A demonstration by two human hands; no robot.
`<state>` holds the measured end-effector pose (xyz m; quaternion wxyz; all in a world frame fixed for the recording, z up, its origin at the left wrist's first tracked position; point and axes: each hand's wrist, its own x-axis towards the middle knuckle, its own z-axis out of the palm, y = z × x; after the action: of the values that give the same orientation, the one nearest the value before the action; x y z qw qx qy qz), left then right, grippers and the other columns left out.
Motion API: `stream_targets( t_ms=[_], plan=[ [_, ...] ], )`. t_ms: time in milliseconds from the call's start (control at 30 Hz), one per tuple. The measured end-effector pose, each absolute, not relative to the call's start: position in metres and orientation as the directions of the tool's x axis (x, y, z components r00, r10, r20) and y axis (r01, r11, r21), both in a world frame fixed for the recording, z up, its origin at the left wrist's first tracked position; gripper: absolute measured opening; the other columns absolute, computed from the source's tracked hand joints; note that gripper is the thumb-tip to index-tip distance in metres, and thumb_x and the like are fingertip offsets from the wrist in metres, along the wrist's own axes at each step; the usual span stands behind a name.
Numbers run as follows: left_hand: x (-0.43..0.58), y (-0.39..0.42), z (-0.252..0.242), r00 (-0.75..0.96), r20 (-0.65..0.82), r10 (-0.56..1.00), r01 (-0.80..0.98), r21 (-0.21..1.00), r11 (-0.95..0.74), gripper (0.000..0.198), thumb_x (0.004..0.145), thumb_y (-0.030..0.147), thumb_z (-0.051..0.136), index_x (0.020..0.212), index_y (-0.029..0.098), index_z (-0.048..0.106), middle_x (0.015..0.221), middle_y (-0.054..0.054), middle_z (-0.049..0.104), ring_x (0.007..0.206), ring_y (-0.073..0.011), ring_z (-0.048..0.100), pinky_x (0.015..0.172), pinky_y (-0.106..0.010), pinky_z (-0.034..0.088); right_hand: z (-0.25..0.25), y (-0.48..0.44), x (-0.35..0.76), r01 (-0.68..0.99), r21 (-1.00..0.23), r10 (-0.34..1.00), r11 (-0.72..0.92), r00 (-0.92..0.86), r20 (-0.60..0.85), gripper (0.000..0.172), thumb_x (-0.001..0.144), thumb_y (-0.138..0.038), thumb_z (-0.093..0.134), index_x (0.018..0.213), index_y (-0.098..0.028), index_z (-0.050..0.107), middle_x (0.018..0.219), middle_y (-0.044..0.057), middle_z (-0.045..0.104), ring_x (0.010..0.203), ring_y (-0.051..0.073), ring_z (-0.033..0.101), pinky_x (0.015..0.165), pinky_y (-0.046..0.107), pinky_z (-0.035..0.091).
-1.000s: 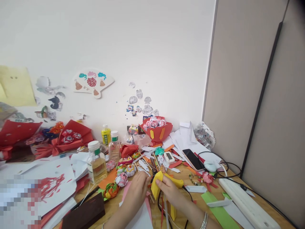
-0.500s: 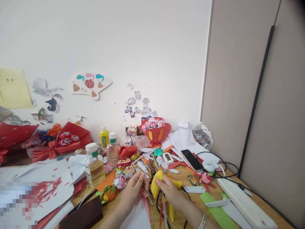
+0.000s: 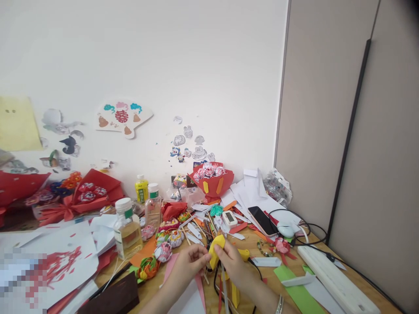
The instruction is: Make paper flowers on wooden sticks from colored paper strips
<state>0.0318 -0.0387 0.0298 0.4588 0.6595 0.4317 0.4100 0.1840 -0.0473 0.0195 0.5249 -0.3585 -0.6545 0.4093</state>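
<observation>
A folded piece of yellow paper is held up over the table between both hands. My right hand pinches it on its right side, with the thumb lying on the paper. My left hand is closed at its left edge, thumb and fingertips against the paper. Behind my right hand shows part of a yellow tool with a black cord; its rest is hidden. Below the hands lies another yellow strip. White and pink paper lies under my left forearm.
Folded paper flowers and bottles stand left. A red bouquet is at the back, near a white timer and a phone. Right are green paper, a power strip and cables. A dark box sits front left.
My left hand has moved right and now touches the yellow paper, where before it was apart from it. The paper is tilted a little differently in my right hand. The view has shifted slightly.
</observation>
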Motion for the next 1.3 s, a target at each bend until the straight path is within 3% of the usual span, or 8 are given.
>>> stream_targets(
  t_ms=[300,700,967,1133,1300],
  plan=[
    [0.033,-0.044,0.037,0.343,0.132,0.930,0.279,0.931,-0.235,0.045,0.062,0.060,0.061,0.064,0.016,0.053,0.051,0.007,0.044,0.047,-0.0087,0.040,0.047,-0.021,0.032,0.017,-0.046,0.184,0.157,-0.855,0.865,0.495,-0.186,0.466,0.031,0.087,-0.047,0.040,0.072,-0.020,0.044,0.070,-0.001,0.045,0.067,0.014,0.042,0.066,0.027,0.037],
    [0.034,-0.044,0.033,0.406,0.079,0.910,0.218,0.959,-0.181,0.043,0.068,0.060,0.054,0.066,0.018,0.048,0.053,0.005,0.050,0.049,-0.0104,0.045,0.052,-0.023,0.037,0.017,-0.046,0.185,0.105,-0.898,0.898,0.427,-0.165,0.407,0.036,0.084,-0.053,0.043,0.073,-0.019,0.047,0.070,-0.001,0.047,0.066,0.014,0.043,0.062,0.026,0.037],
    [0.031,-0.045,0.034,0.329,0.204,0.922,0.353,0.879,-0.320,0.042,0.074,0.060,0.046,0.060,0.020,0.044,0.053,0.005,0.045,0.050,-0.0121,0.045,0.051,-0.024,0.035,0.018,-0.045,0.185,0.074,-0.900,0.900,0.430,-0.120,0.420,0.038,0.082,-0.057,0.045,0.072,-0.020,0.047,0.069,-0.001,0.044,0.065,0.014,0.042,0.062,0.026,0.039],
    [0.025,-0.045,0.038,0.169,0.321,0.932,0.329,0.873,-0.360,0.040,0.080,0.056,0.037,0.059,0.021,0.038,0.054,0.006,0.041,0.049,-0.0129,0.046,0.051,-0.025,0.038,0.013,-0.038,0.189,0.060,-0.908,0.908,0.416,-0.085,0.410,0.035,0.083,-0.053,0.045,0.075,-0.019,0.048,0.072,-0.001,0.046,0.068,0.014,0.044,0.064,0.026,0.039],
    [0.023,-0.047,0.038,0.194,0.324,0.926,0.413,0.829,-0.377,0.038,0.083,0.051,0.037,0.060,0.021,0.040,0.055,0.005,0.043,0.050,-0.0135,0.049,0.049,-0.023,0.037,0.007,-0.037,0.189,0.056,-0.924,0.909,0.379,-0.208,0.361,0.033,0.083,-0.051,0.048,0.080,-0.018,0.053,0.074,-0.001,0.050,0.070,0.015,0.047,0.065,0.026,0.040]
  ],
)
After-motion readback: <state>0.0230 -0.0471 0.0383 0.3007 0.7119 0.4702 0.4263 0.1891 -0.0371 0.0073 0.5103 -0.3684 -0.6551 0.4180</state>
